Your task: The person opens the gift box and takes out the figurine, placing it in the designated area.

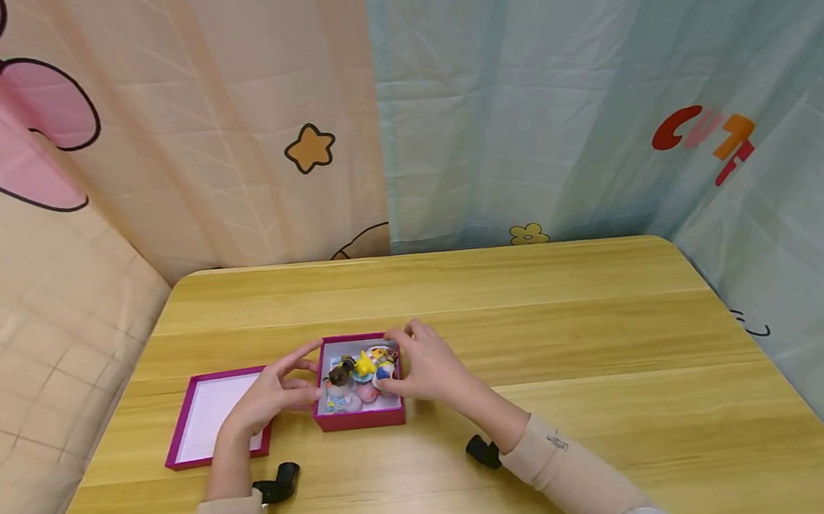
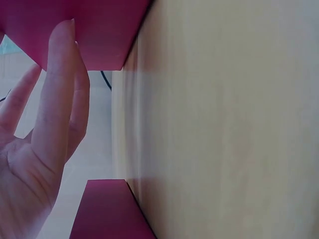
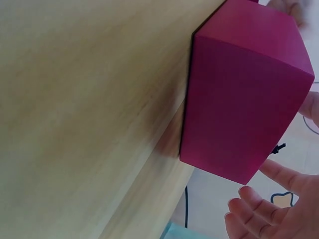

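Note:
A magenta box [image 1: 360,420] with a pale interior stands open-topped on the table, holding several small toy-like pieces [image 1: 365,366], among them a yellow star shape, a brown piece and pink ones. My left hand [image 1: 273,397] is at the box's left side, fingers extended and a fingertip against the outer wall in the left wrist view. Over the right rim reaches my right hand [image 1: 426,364]; its thumb is above the pieces and its index finger at the far right corner. In the right wrist view the other fingers [image 3: 254,214] stay outside the box.
Left of the box, partly behind my left forearm, lies a magenta lid [image 1: 181,424] with its white inside up. Black wrist-camera mounts [image 1: 279,483] show near both wrists. The wooden table [image 1: 578,332] meets printed curtains [image 1: 516,95] at its back.

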`<action>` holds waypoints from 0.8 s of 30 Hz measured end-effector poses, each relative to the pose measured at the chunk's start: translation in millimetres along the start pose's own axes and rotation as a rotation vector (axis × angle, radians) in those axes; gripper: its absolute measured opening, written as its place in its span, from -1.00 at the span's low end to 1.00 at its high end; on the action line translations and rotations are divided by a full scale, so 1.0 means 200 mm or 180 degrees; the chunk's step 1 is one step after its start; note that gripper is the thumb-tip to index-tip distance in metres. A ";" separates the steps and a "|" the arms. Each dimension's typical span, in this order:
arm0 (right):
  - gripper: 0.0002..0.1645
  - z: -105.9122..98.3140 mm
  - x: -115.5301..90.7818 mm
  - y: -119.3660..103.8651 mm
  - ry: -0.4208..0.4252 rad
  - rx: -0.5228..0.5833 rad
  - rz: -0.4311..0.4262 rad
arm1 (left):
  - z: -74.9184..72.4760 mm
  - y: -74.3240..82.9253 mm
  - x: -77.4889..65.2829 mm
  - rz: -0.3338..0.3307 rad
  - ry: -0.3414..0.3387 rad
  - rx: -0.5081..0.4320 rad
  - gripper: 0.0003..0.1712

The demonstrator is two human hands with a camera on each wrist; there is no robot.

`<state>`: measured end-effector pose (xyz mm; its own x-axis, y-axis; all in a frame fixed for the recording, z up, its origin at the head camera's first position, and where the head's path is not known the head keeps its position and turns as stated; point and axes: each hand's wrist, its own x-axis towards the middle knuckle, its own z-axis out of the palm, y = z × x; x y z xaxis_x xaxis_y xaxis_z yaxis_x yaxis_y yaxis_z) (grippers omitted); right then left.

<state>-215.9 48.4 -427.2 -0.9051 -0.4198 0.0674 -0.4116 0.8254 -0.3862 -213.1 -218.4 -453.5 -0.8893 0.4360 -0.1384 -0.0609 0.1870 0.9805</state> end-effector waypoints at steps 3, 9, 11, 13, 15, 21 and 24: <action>-0.15 0.00 0.00 0.00 -0.0044 -0.0193 -0.0027 | 0.00 0.00 0.00 -0.0031 -0.0005 -0.0011 -0.16; -0.15 0.00 0.01 -0.02 -0.0178 -0.0564 -0.0032 | 0.01 0.01 0.00 -0.0084 -0.0001 -0.0054 -0.15; -0.15 -0.01 0.01 -0.03 -0.0245 -0.0692 -0.0049 | 0.01 0.00 0.00 -0.0095 -0.0001 -0.0071 -0.15; -0.17 -0.01 0.01 -0.04 -0.0319 -0.0805 -0.0063 | 0.01 0.00 -0.01 -0.0101 -0.0009 -0.0091 -0.14; -0.17 -0.01 0.01 -0.05 -0.0380 -0.0918 -0.0076 | 0.01 0.00 0.00 -0.0107 -0.0020 -0.0115 -0.14; -0.16 -0.01 0.01 -0.06 -0.0449 -0.1333 -0.0152 | 0.01 0.00 0.00 -0.0118 -0.0039 -0.0173 -0.15; -0.15 -0.01 0.02 -0.07 -0.0467 -0.1421 -0.0141 | 0.00 0.00 -0.01 -0.0119 -0.0031 -0.0166 -0.15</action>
<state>-213.5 36.1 -420.4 -0.8742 -0.4808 -0.0683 -0.4843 0.8735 0.0498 -211.5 -218.2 -454.2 -0.8815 0.4381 -0.1761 -0.1178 0.1572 0.9805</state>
